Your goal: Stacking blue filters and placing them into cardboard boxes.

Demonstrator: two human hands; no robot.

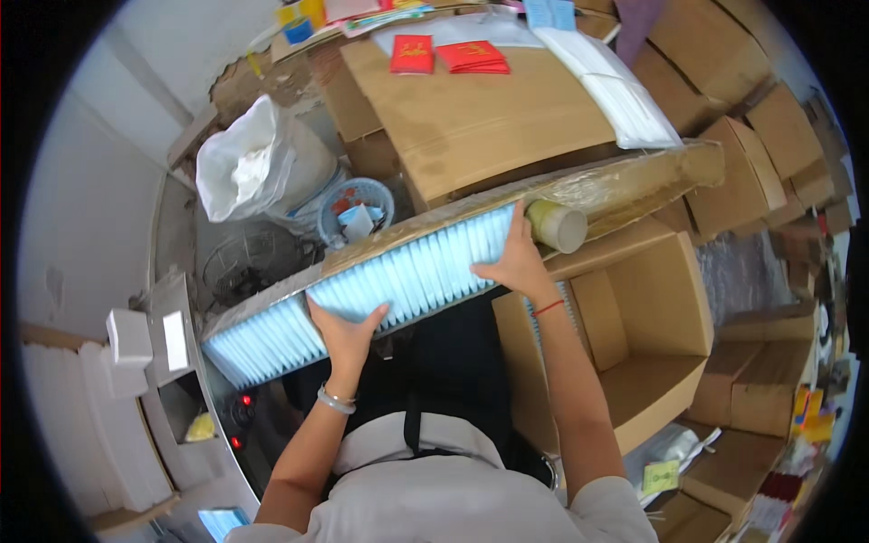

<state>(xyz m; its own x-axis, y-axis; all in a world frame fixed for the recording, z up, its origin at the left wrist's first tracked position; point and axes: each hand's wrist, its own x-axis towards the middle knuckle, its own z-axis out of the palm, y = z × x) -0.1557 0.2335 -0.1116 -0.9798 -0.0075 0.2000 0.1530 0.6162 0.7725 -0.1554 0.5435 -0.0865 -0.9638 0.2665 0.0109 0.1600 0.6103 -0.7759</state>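
A long row of thin light-blue packets point(421, 256) stands on edge, side by side, in a narrow cardboard-edged trough point(380, 242) in front of me. My left hand point(346, 337) grips the left end of this row, its fingers in a gap and its thumb along the near side. At the right end, my right hand point(514, 258) presses its fingers against the last packet, thumb on the near side. The row is squeezed between both hands. Left of my left hand, a shorter group of similar packets point(262, 342) sits in the same trough.
A yellowish cardboard tube point(558, 227) lies right of the row. An open carton point(647, 294) stands by my right arm. Beyond are a large cardboard box point(489, 118), red envelopes point(412, 54), a blue basket point(385, 195) and a white sack point(299, 154). Machine panel point(176, 339) at left.
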